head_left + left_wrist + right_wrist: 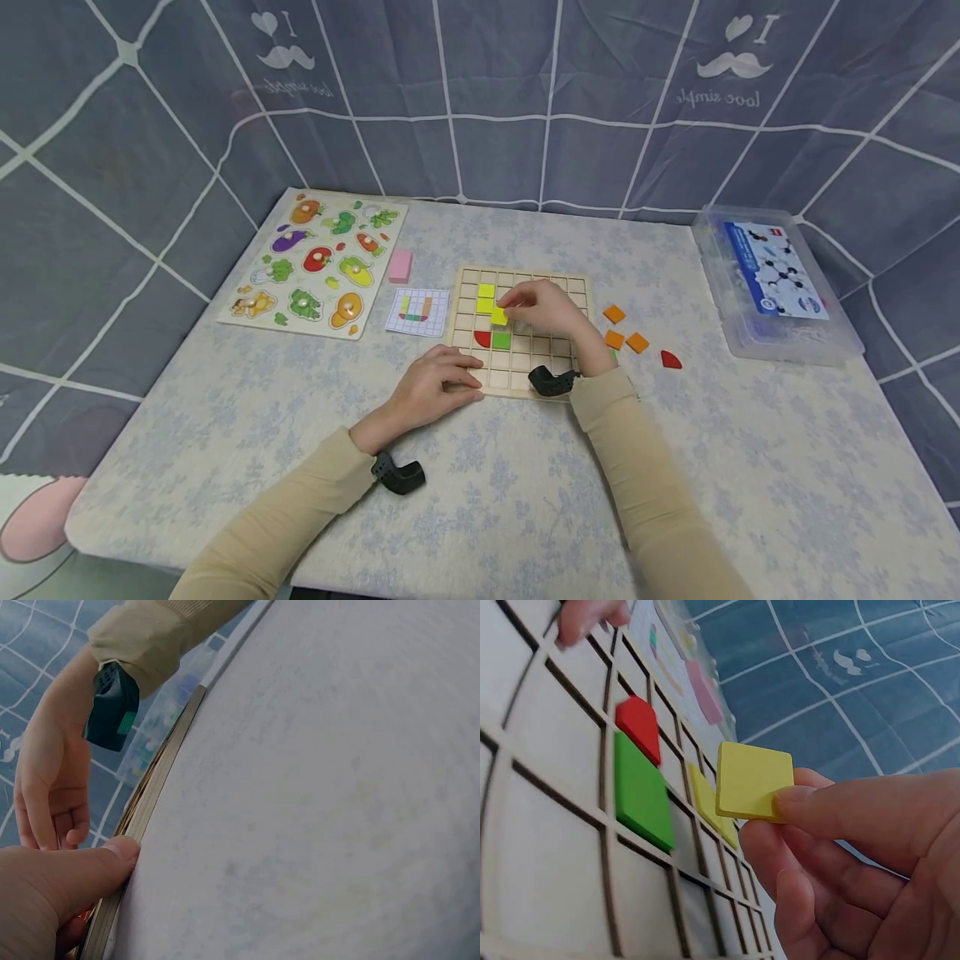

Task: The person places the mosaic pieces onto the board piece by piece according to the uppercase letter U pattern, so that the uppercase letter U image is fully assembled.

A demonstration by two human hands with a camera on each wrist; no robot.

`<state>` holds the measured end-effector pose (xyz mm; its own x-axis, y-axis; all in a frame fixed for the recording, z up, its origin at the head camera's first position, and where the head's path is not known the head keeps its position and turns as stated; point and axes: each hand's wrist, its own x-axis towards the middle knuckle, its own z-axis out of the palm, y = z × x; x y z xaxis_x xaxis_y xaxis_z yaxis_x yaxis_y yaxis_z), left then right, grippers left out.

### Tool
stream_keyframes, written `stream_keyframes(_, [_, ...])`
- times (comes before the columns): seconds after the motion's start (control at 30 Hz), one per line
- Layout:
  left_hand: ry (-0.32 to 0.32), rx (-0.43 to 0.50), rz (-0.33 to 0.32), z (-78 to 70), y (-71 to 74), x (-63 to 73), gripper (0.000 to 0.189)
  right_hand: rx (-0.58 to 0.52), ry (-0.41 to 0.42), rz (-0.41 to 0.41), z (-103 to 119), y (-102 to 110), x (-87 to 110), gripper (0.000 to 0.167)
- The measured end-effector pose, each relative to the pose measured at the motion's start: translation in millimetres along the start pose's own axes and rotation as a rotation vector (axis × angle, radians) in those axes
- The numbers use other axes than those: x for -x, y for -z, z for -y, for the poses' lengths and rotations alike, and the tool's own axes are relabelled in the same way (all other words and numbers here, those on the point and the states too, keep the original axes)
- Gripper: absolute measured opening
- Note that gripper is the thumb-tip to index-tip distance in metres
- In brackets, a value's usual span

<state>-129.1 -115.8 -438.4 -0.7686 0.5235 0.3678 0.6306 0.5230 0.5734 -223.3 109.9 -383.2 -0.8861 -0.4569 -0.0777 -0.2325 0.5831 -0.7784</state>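
Note:
My right hand (546, 308) pinches a yellow square tile (754, 780) between thumb and finger, held above a wooden grid board (521, 382). Two yellow squares (486, 297) sit in the board's cells, one behind the other. Nearer to me lie a red quarter-circle tile (482, 339) and, beside it, a green square tile (501, 341). My left hand (435, 383) rests at the board's near left corner. Its thumb (105, 866) touches the board's edge in the left wrist view, where its other fingers are mostly hidden.
Left of the board lies a pattern card (417, 313) showing a U shape, with a pink block (401, 266) behind it. A vegetable puzzle board (315, 267) is farther left. Several orange squares (637, 342) and a red piece (671, 360) lie right, before a plastic box (780, 283).

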Motion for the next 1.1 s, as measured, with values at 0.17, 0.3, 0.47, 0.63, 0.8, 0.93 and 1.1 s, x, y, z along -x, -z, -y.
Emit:
stream_keyframes(0.17, [-0.008,0.006,-0.001,-0.7,0.3,-0.6,0.010,-0.028,-0.002,0.016,-2.3,-12.1,-3.7,0.019])
stream_keyframes(0.3, [-0.008,0.005,0.001,-0.7,0.7,-0.6,0.009,-0.050,-0.002,0.003,-2.4,-19.3,-6.1,0.018])
stream_keyframes(0.47, [-0.019,0.002,-0.004,-1.0,1.0,-0.6,0.009,-0.073,-0.015,-0.020,-0.9,-24.6,-7.5,0.017])
stream_keyframes(0.63, [-0.025,0.006,-0.010,-1.5,0.6,-0.7,0.009,-0.046,-0.013,-0.025,-3.4,-26.9,-8.4,0.017])
stream_keyframes(0.8, [-0.020,0.008,-0.008,-1.0,0.1,-0.5,0.010,-0.037,0.001,-0.025,-6.1,-28.1,-10.2,0.018])
stream_keyframes(0.93, [-0.017,0.009,-0.007,-0.5,-0.1,-0.6,0.009,-0.040,0.004,-0.023,-5.9,-28.1,-9.9,0.018])
stream_keyframes(1.1, [-0.020,0.012,-0.012,-1.5,0.7,-0.9,0.009,-0.043,0.004,-0.021,-5.2,-27.7,-10.0,0.018])
